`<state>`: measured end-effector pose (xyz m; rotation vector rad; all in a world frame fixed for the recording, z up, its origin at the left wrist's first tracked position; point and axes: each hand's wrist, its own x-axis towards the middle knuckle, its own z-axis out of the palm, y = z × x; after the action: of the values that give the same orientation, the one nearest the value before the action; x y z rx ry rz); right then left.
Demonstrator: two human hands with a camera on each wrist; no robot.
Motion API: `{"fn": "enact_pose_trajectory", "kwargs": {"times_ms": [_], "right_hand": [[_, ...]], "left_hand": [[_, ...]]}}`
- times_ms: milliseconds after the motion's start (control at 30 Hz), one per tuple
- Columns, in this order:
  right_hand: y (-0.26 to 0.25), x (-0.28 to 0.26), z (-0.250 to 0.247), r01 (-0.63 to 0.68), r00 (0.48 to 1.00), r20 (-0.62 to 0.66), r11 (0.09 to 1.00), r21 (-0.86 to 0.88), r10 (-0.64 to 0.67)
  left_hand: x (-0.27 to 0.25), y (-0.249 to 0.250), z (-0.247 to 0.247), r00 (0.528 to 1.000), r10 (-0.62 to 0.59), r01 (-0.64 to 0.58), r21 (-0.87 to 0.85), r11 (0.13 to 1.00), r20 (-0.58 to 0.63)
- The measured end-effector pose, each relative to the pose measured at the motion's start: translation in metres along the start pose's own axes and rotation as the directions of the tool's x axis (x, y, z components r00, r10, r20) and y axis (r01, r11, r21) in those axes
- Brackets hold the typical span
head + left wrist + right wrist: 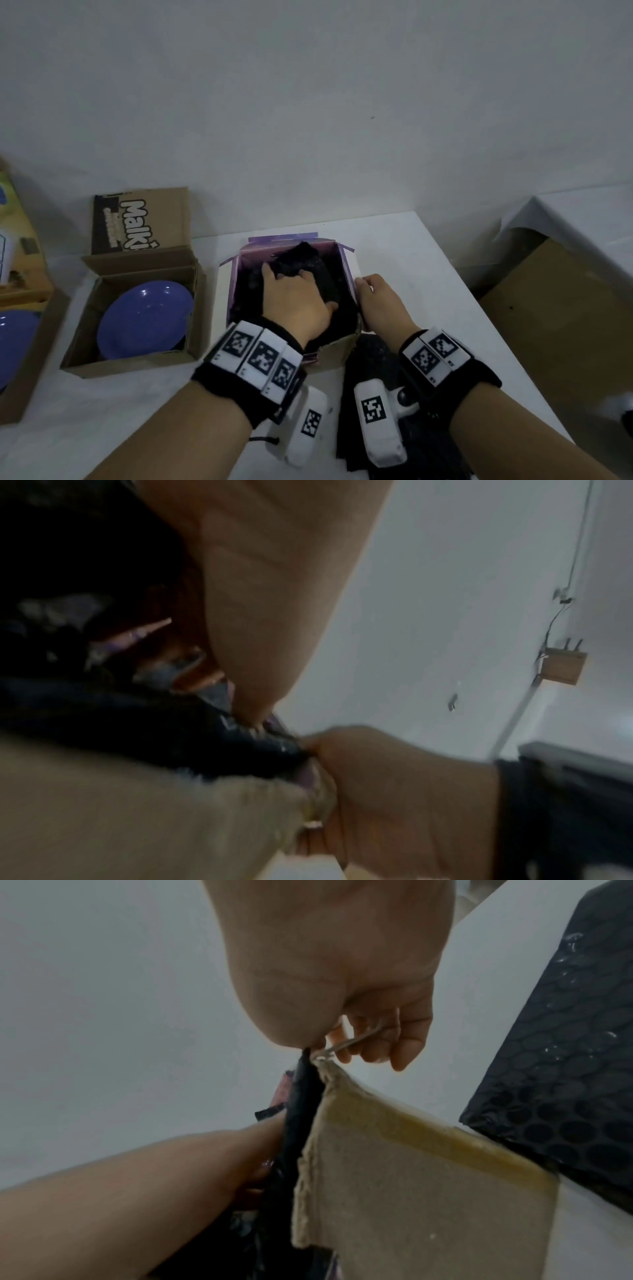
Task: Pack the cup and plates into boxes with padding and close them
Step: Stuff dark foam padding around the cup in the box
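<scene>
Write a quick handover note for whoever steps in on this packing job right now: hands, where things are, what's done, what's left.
Left hand: inside the open purple-lined cardboard box, pressing down on the black bubble-wrap padding.
Right hand: gripping that box's right wall, steadying it.
Things: one blue round plate lies in the open brown cardboard box to the left; another blue plate sits in a box at the far left edge. Spare black bubble wrap lies on the white table near the wrists. The cup is not visible.
Done: plates boxed, padding going in.
Left: cover the plates with padding, close all boxes.
</scene>
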<state>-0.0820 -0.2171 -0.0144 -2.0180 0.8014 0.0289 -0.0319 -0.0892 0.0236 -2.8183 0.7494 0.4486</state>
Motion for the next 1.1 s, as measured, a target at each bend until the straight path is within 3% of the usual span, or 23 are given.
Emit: {"fn": "enact_pose_trajectory", "kwargs": {"times_ms": [167, 433, 700, 800, 900, 967, 1033, 1100], "right_hand": [[-0.005, 0.001, -0.006, -0.011, 1.000, 0.002, 0.997, 0.075, 0.011], [-0.002, 0.001, -0.009, -0.009, 1.000, 0.005, 0.999, 0.040, 0.009], [0.000, 0.000, -0.009, -0.009, 1.000, 0.003, 1.000, 0.023, 0.009], [0.000, -0.001, -0.010, 0.000, 1.000, 0.005, 1.000, 0.028, -0.001], [0.000, 0.000, -0.012, 0.003, 1.000, 0.008, 0.999, 0.033, -0.004], [0.001, 0.001, -0.012, 0.000, 1.000, 0.012, 1.000, 0.028, 0.000], [0.001, 0.001, -0.012, -0.003, 1.000, 0.011, 1.000, 0.031, 0.003], [0.001, 0.000, -0.011, -0.001, 1.000, 0.009, 0.999, 0.034, 0.001]], "left_hand": [[0.008, 0.006, 0.014, 0.995, -0.072, 0.078, -0.097, 0.992, 0.070], [0.017, 0.000, 0.027, 0.995, 0.082, -0.076, -0.102, 0.992, 0.061], [0.020, 0.004, 0.035, 0.995, 0.105, -0.103, -0.168, 0.980, 0.000], [0.019, -0.003, 0.030, 0.989, 0.129, -0.105, -0.261, 0.959, 0.077], [0.011, -0.010, 0.015, 0.996, 0.090, -0.079, -0.491, 0.867, 0.000], [0.004, -0.012, 0.009, 0.996, -0.040, -0.013, -0.538, 0.843, -0.085], [-0.001, -0.011, 0.010, 0.991, -0.132, 0.116, -0.484, 0.867, 0.001], [-0.001, -0.011, 0.018, 0.980, -0.148, 0.195, -0.488, 0.850, 0.133]]}}
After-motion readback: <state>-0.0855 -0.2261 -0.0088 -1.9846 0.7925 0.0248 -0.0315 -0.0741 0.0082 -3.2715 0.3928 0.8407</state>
